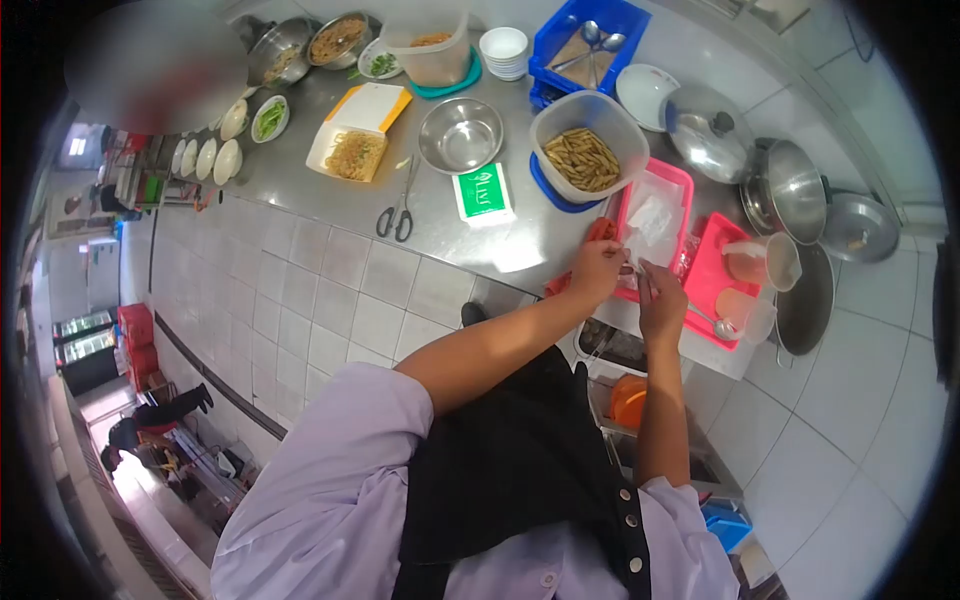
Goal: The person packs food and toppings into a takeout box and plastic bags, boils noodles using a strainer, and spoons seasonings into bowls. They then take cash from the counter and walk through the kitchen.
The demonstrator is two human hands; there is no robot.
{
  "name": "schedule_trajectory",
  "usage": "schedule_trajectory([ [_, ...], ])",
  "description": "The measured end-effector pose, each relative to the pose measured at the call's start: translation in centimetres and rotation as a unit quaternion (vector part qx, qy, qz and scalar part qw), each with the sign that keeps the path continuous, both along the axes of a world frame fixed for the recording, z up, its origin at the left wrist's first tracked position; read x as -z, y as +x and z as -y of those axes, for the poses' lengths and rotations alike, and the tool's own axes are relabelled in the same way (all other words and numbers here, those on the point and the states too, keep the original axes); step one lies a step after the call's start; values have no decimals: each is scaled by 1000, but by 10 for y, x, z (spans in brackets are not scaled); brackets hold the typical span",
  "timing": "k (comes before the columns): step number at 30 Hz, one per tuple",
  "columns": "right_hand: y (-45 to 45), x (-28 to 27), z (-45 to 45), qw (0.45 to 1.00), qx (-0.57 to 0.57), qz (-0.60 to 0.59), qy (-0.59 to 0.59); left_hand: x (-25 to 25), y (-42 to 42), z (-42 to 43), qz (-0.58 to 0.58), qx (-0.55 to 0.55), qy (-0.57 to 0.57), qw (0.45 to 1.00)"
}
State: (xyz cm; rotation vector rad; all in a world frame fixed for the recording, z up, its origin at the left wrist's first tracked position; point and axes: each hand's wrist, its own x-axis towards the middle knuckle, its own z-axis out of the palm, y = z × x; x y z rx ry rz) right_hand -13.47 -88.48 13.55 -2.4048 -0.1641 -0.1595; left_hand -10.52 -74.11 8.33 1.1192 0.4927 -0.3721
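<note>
Both of my hands meet over the near end of a pink tray (pixel 683 195) that holds crumpled clear plastic and white sheets (pixel 652 218). My left hand (pixel 598 268) is closed in a pinch, beside a red cloth (pixel 560 284) at the counter edge. Close to it, my right hand (pixel 660 300) has its thumb and fingers pressed together. Something small and pale shows between the fingertips, too small to name. A second pink tray (pixel 708 265), right of my right hand, carries plastic cups (pixel 745 262) and a spoon (pixel 718 325).
Tubs, including one of brown finger-shaped pieces (pixel 582 160), stand behind the trays. Farther left are a steel bowl (pixel 461 136), a green-and-white packet (pixel 484 195), scissors (pixel 397 215) and a noodle box (pixel 350 155). Pans and lids (pixel 708 132) line the right wall. Another person stands far left.
</note>
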Motion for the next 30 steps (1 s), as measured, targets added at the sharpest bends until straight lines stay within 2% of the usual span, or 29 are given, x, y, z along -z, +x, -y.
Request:
schedule_trajectory([
  [2, -2, 7, 0, 1000, 5, -12, -6, -21, 1, -6, -51, -33, -24, 998],
  [5, 0, 3, -10, 999, -25, 23, -22, -17, 1, -7, -82, -68, -28, 994],
  [8, -7, -2, -6, 998, 14, -33, -50, -19, -2, -15, -88, -39, 24, 995],
  [11, -6, 1, 0, 993, 15, -99, -64, -3, -6, -7, -59, -128, -56, 988],
  [14, 0, -19, -5, 971, 57, -225, -52, -26, -6, -14, -65, -78, -47, 994],
  [17, -5, 5, 13, 987, -19, -126, 95, -15, -4, -19, -54, -63, -57, 995],
  [20, -5, 3, 21, 987, -46, -129, 87, -25, -4, -23, -34, -39, -3, 999],
  [23, 2, 0, 23, 977, -4, -183, 105, -15, -4, -25, -46, -19, -21, 999],
  [26, 12, -19, 20, 974, 37, -221, 38, -12, -5, -27, -45, -28, -76, 996],
  [29, 16, -18, 26, 975, 35, -216, 44, -13, -6, -27, -51, -36, -72, 995],
  [30, 16, -14, 29, 969, 31, -225, 101, -13, -7, -28, -51, -35, -65, 996],
])
